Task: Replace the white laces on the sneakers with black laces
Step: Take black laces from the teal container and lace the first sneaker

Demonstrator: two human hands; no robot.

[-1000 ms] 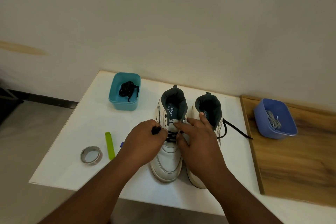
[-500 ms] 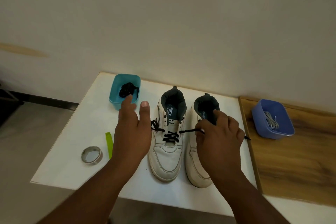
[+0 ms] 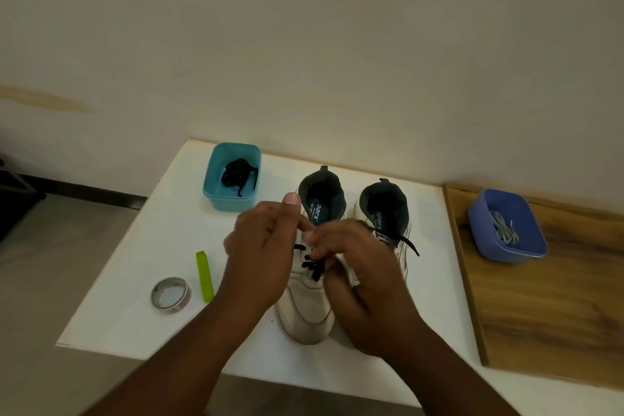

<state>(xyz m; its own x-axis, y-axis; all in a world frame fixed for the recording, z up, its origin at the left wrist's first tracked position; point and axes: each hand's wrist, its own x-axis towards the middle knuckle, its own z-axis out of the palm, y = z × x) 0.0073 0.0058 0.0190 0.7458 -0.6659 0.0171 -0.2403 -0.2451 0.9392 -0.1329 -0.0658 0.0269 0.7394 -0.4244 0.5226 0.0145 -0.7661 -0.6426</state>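
Both hands meet over the lacing area of the left sneaker (image 3: pixel 305 309). The left hand (image 3: pixel 261 263) has its fingers curled, the thumb tip up near the collar, and the right hand (image 3: pixel 364 275) is curled too, its fingertips close against the left ones. A black lace (image 3: pixel 312 268) crosses the lower eyelets just under them; whether each hand really pinches a lace end I cannot tell, because the fingers cover it. The right sneaker (image 3: pixel 385 209) stands just beside the first one, and a loose black lace end hangs off its outer side.

The sneakers stand on a white table (image 3: pixel 135 297) against a plain pale wall (image 3: pixel 304 44) — to the right lies a wooden board (image 3: pixel 540 314), and a grey floor shows at the left.

Half a second ago the hands were apart: the left one open and flat beside the sneaker, the right one pulling a lace end to the right. Now they have come together over the same sneaker.

Around them: a teal box (image 3: pixel 216 192) with another black lace bundle (image 3: pixel 238 172) at the back left, a green strip (image 3: pixel 205 275) and a tape roll (image 3: pixel 170 294) left of the hands, and a blue box (image 3: pixel 486 246) holding white laces (image 3: pixel 504 230) on the board. The hands hide most of the left sneaker's tongue.
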